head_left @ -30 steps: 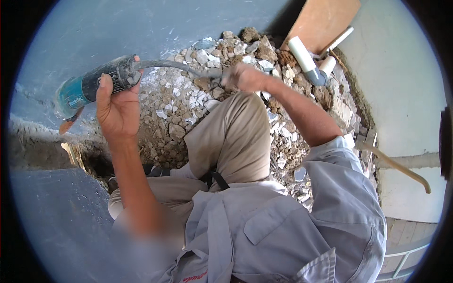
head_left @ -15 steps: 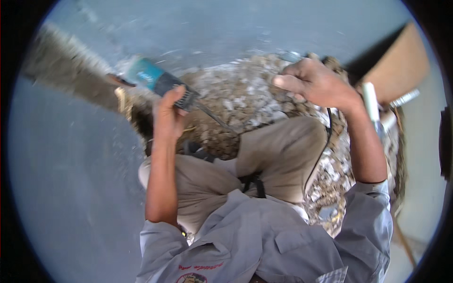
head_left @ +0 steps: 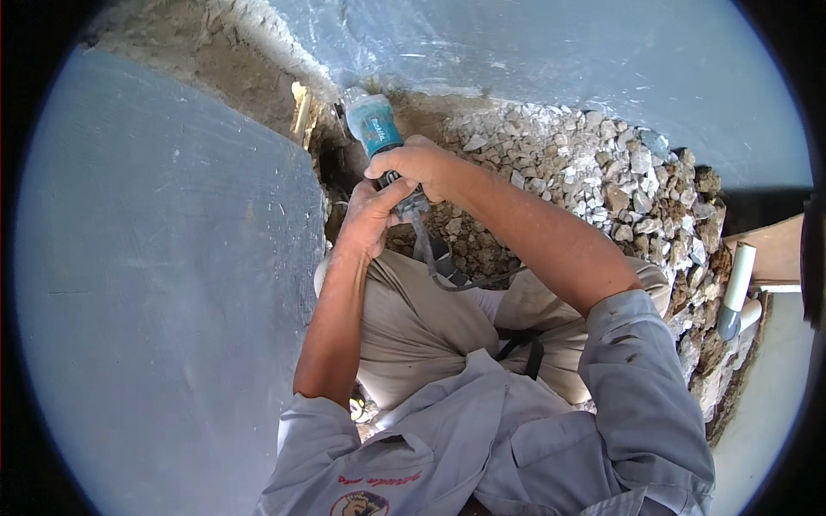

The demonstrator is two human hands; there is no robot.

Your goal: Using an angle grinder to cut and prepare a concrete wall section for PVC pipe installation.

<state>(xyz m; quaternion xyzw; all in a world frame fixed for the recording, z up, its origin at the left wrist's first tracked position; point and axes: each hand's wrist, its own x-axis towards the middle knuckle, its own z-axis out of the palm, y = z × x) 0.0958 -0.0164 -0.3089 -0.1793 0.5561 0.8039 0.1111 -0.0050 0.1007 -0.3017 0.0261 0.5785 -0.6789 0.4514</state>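
Observation:
A teal and black angle grinder [head_left: 375,125] points away from me, its head at the edge of a dug channel [head_left: 232,73] by the grey wall. My left hand [head_left: 372,213] is closed on the rear of its body. My right hand [head_left: 413,165] grips it just ahead of that, fingers wrapped round it. Its grey cord [head_left: 434,275] loops down over my lap. Broken light wood [head_left: 303,110] sticks up left of the grinder head, above a dark hollow. The grinder's disc is too small to make out clearly.
A rubble heap [head_left: 602,172] lies to the right of my hands. At far right are white pipes with a grey fitting [head_left: 736,279] and a brown board [head_left: 773,249]. A grey wall [head_left: 559,47] bounds the top, and a grey surface [head_left: 172,284] fills the left. My knees are in the rubble.
My view has swung left toward the channel. My right hand has left the cord and joined my left on the grinder, which has turned from lying sideways to pointing away from me.

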